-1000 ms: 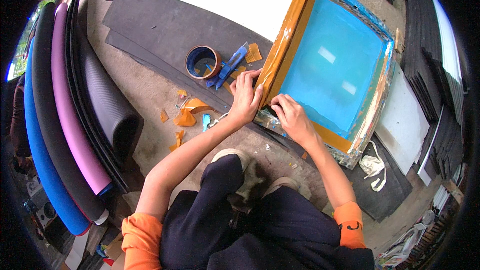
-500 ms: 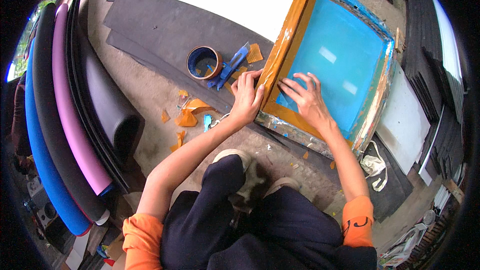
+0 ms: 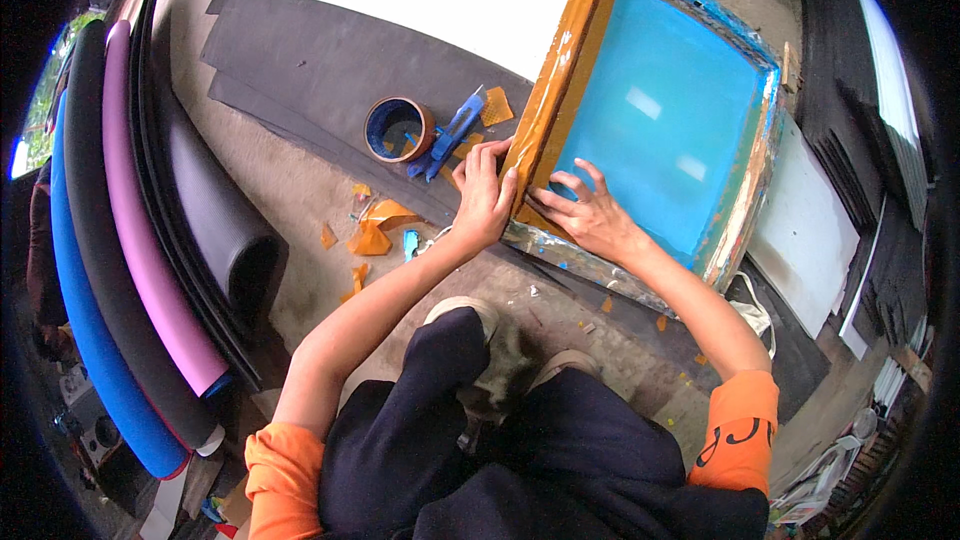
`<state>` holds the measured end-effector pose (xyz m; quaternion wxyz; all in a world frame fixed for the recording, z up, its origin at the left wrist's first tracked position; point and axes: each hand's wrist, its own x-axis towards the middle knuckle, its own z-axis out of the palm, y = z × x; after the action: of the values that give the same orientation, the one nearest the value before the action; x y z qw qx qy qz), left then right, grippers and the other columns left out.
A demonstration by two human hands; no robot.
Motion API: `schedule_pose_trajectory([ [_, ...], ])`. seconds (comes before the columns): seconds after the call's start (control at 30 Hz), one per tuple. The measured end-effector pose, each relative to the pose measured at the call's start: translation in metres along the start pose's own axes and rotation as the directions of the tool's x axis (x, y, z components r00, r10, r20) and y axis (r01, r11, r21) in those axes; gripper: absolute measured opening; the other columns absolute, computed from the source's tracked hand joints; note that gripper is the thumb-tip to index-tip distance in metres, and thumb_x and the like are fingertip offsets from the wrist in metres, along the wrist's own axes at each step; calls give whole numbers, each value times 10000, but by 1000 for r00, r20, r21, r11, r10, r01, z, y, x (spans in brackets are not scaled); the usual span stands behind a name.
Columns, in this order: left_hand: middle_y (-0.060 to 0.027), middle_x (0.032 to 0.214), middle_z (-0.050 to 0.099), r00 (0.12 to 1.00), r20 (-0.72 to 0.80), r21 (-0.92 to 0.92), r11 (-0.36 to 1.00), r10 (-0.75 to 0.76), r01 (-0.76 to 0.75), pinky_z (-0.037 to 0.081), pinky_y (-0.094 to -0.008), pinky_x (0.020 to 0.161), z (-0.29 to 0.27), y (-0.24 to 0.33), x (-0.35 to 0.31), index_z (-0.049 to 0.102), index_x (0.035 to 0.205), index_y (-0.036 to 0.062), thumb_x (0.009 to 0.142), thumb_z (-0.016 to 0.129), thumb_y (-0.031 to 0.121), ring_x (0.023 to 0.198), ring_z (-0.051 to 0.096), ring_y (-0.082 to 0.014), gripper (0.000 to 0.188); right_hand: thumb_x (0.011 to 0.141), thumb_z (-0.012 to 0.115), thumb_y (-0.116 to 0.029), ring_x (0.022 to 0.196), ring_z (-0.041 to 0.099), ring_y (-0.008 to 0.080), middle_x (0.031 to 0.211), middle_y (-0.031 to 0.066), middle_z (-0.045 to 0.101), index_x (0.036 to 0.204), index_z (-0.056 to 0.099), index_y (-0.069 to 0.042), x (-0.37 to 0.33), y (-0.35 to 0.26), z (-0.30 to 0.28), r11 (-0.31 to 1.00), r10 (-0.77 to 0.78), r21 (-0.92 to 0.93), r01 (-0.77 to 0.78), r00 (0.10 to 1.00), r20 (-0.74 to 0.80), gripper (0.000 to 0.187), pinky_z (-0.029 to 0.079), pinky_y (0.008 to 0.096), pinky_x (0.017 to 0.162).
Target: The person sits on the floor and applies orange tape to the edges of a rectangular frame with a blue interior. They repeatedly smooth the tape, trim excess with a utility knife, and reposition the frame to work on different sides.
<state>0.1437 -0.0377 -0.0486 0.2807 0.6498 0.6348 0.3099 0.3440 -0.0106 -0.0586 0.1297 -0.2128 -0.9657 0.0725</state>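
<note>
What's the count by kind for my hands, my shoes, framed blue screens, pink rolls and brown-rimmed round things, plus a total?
Hands: 2, left hand and right hand
Shoes: 2, left shoe and right shoe
Framed blue screen: 1
Pink roll: 1
Brown-rimmed round thing: 1
Total: 7

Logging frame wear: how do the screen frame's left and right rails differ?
The left rail is covered in glossy orange-brown tape; the right rail shows chipped paint and pale wood.
The left hand touches the left rail; neither hand is on the right rail.
Shared: both border the same blue mesh.
</note>
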Motion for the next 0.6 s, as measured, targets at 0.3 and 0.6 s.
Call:
schedule_pose_trajectory([
  [0.3, -134, 1152, 459, 1000, 13, 8, 1000, -11, 11, 224, -436, 987, -2, 0, -1, 415, 1233, 36, 890, 441, 182, 1153, 404, -267, 374, 781, 561, -171, 1282, 331, 158, 1294, -96, 485, 1234, 556, -226, -20, 10, -12, 996, -71, 60, 65, 992, 101, 456, 143, 472, 1121],
  [0.6, -139, 1154, 456, 999, 29, 10, 1000, -24, 24, 221, -434, 986, -1, 2, -1, 415, 1226, 28, 889, 437, 180, 1152, 403, -272, 371, 756, 548, -193, 1309, 303, 144, 1248, -110, 506, 1055, 648, -207, -8, 20, -9, 959, -239, 181, 217, 965, 106, 315, 43, 564, 1122],
])
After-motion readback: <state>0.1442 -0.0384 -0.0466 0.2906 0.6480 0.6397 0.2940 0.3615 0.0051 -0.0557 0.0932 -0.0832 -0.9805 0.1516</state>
